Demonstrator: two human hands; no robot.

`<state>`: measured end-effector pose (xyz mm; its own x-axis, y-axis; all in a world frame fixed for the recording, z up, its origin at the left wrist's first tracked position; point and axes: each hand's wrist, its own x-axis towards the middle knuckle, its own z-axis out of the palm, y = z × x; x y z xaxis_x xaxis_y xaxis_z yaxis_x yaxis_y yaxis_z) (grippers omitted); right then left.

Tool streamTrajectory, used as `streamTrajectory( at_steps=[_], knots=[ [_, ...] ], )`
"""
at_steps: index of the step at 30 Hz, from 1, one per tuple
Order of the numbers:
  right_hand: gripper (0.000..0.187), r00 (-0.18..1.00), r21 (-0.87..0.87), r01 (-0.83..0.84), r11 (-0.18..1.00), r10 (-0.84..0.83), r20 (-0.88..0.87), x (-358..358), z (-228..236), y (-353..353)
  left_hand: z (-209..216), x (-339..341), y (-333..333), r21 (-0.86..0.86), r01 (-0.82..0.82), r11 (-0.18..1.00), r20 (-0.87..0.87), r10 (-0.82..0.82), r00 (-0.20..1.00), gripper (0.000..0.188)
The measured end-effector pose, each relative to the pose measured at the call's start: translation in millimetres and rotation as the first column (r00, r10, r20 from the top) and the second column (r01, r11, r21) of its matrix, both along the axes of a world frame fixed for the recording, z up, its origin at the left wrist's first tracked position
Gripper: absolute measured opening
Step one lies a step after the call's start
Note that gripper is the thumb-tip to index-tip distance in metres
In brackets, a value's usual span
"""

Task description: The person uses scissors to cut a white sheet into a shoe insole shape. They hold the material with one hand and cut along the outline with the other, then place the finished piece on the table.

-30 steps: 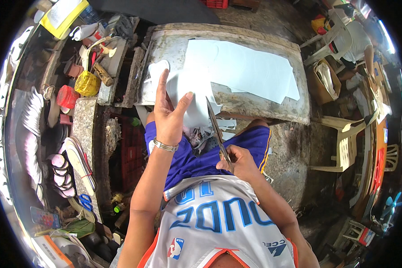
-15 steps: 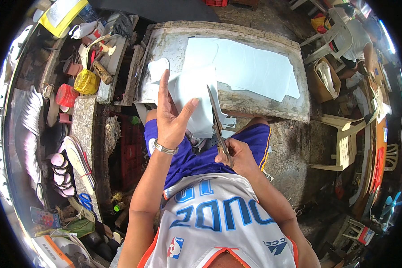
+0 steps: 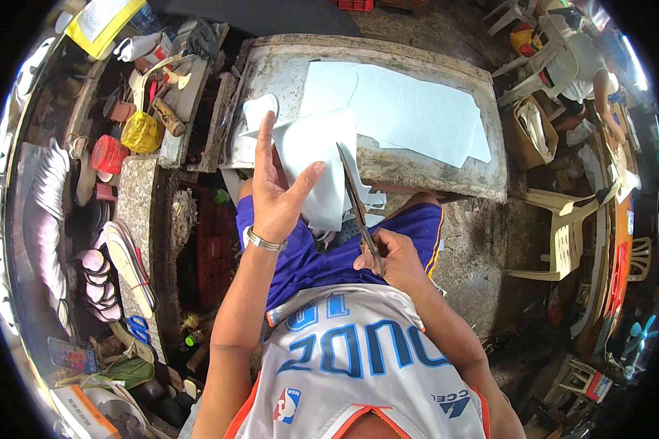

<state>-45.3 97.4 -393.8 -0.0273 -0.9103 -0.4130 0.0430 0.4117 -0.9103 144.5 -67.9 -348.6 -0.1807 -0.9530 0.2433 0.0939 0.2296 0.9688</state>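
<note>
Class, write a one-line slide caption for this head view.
Left hand holds a white sheet while right hand cuts it with scissors.

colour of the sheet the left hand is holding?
White, plain, no pattern: the sheet in the left hand, seen clearly in the head view.

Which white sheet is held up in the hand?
The smaller white sheet in the left hand, being cut by the scissors; the large sheet lies flat on the table.

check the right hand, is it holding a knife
No, the right hand grips scissors, their blades running up along the edge of the white sheet that the left hand holds up.
</note>
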Motion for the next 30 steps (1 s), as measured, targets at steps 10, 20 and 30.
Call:
streamTrajectory(
  at_steps=[10,20,30],
  knots=[
    [0.041,0.986,0.010,-0.097,0.995,0.098,-0.137,-9,-3,9,-1,14,-6,0.316,0.129,0.940,-0.230,-0.056,0.972,0.089],
    [0.053,0.997,0.010,-0.073,0.997,0.073,0.001,-4,-9,4,-14,18,8,0.095,0.100,0.990,-0.042,-0.096,0.994,0.095],
    [0.051,0.996,-0.004,-0.083,0.997,0.083,0.027,-3,-11,0,-22,27,3,-0.037,0.141,0.989,0.094,-0.138,0.986,0.102]
  ],
)
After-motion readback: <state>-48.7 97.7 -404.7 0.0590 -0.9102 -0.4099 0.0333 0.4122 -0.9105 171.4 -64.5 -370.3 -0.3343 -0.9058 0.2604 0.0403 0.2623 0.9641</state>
